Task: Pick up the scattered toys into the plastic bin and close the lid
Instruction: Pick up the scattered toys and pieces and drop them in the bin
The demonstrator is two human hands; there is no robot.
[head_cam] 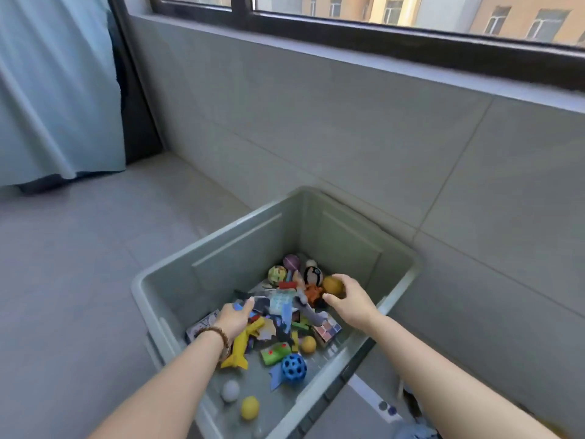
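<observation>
The right hand [351, 299] is gripping a yellow ball [332, 285] over the plastic bin [139, 280] at lower centre. The left hand [235, 315] is resting among the toys [285, 315], its grip unclear. Many toys are lying inside, and the bin is not yet lidded.

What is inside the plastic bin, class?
Inside the plastic bin lie a heap of mixed toys, a blue holed ball, a yellow ball and a white ball. The right hand grips an orange ball. Whatever lies beneath the heap and the left hand is covered.
</observation>
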